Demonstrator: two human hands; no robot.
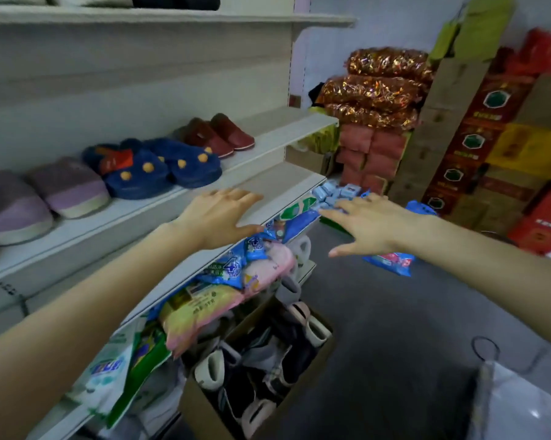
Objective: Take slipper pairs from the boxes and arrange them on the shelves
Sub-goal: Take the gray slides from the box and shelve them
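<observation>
Bare shelf end [283,128] beside maroon slippers [218,134]; packets [223,281] overhanging the slipper box [201,411].

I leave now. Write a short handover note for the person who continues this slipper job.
Left hand: open, empty, over the lower shelf edge. Right hand: open, empty, beside it.
Done: purple slippers, blue slippers and red slippers stand in pairs on the shelf above.
To do: more slippers lie in the cardboard box on the floor; the shelf's right end is bare.

Left purple slipper [10,211] cut by left edge, box [201,406] partly under packets [204,300], blue packet [391,260] half behind right hand [372,223].
</observation>
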